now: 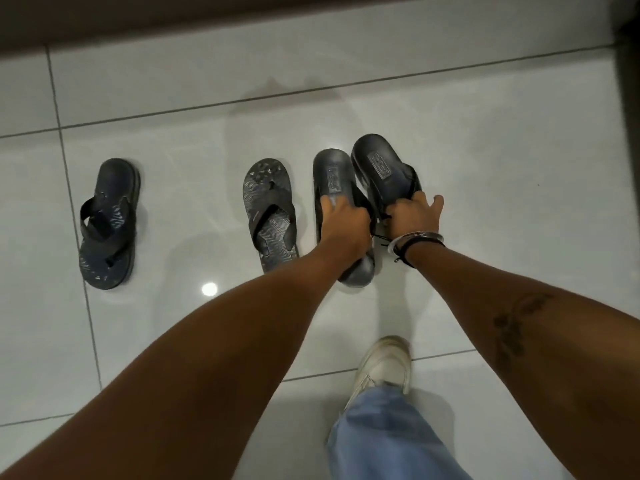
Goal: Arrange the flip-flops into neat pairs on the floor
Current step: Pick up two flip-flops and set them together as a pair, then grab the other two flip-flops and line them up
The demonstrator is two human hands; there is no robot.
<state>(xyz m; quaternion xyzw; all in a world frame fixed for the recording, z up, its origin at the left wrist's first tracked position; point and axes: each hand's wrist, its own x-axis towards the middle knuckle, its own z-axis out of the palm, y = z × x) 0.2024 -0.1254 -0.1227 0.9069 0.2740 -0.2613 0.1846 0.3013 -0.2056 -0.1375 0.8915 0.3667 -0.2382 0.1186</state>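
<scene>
Two plain dark flip-flops lie side by side on the white tiled floor right of centre. My left hand (343, 220) grips the strap of the left plain flip-flop (332, 174). My right hand (414, 214), with bangles on the wrist, grips the strap of the right plain flip-flop (377, 164), which sits slightly further away. Just left of them lies a patterned flip-flop (272, 216), heel towards me. Its patterned match (109, 223) lies apart at the far left, pointing the opposite way.
My white shoe (384, 365) and blue jeans leg (384, 438) stand on the tiles below the hands. A dark skirting or wall edge (242, 15) runs along the top, and a dark vertical edge (628, 98) stands at the right.
</scene>
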